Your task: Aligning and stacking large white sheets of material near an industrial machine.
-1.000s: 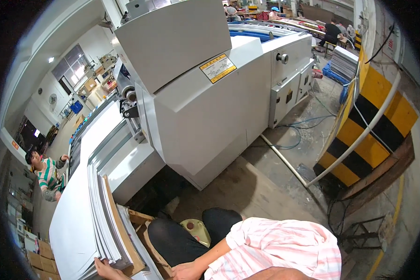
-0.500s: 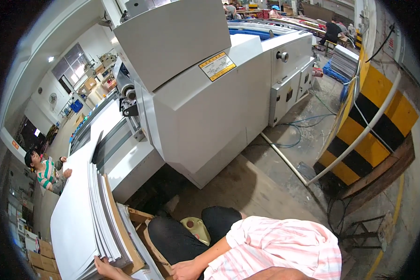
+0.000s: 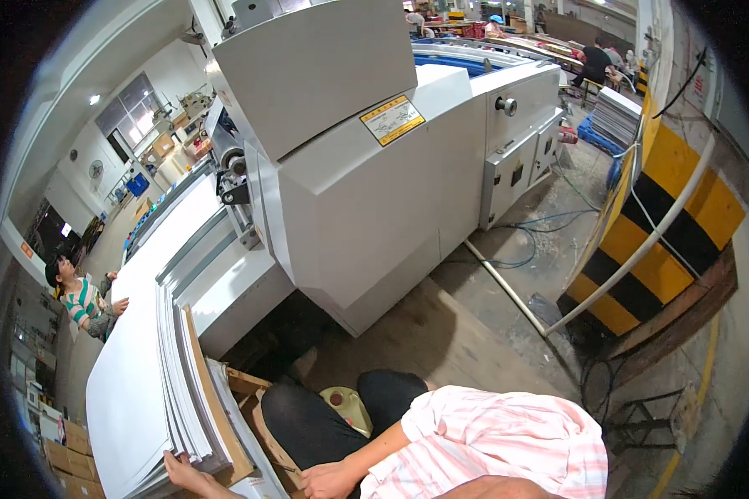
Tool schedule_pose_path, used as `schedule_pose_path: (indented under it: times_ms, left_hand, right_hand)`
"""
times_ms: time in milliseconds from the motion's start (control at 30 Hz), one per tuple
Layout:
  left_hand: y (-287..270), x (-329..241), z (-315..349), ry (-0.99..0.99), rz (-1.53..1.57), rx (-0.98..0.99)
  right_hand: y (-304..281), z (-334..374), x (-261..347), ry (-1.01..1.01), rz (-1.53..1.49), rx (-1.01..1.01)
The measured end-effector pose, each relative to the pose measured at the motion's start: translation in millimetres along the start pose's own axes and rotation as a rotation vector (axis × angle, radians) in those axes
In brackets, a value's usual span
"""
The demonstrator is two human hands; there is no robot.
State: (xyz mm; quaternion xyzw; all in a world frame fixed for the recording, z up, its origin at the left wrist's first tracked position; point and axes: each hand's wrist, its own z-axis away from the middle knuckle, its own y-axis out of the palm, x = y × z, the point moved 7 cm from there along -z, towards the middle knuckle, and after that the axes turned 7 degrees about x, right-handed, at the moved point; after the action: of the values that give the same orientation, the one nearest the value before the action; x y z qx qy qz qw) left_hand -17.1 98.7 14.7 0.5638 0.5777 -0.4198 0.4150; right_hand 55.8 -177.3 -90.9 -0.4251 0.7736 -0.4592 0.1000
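Clearly, the care belongs now to the edge of the sheets. Our left hand (image 3: 193, 479) is at the near corner of the stack of white sheets (image 3: 125, 382), which lies at our left, beside the grey machine (image 3: 374, 216). Its fingers (image 3: 171, 460) touch the corner where the layers fan apart, but we cannot tell if they pinch one sheet or only rest on several. Our right hand (image 3: 329, 481) is low beside our black trouser leg (image 3: 295, 420); we cannot say if its fingers hold something. To handle the sheets well, we judge it best to feel one edge with a fingertip, separate it lightly from those below, and press no crease into the corner. A brown board (image 3: 215, 412) runs along the right side of the stack, so we should not catch a sheet on it. Across the stack, a co-worker's hand (image 3: 121, 305) is at the opposite edge; we think both sides should move gently and evenly, without pulling.
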Motion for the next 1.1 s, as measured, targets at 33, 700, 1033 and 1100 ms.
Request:
schedule_pose_path:
  times_ms: [33, 700, 1033, 1100]
  left_hand:
    - [0, 3, -2, 0.002, 0.004, 0.001]
    - [5, 9, -5, 0.042, -0.014, -0.005]
    - [3, 13, -8, 0.046, 0.014, -0.008]
    - [-5, 17, -14, 0.028, 0.002, -0.004]
  right_hand:
    - [2, 0, -2, 0.012, 0.002, 0.014]
    - [-10, 6, -3, 0.01, 0.018, -0.058]
    - [4, 5, -11, 0.017, 0.046, -0.012]
    - [10, 5, -9, -0.006, 0.044, -0.025]
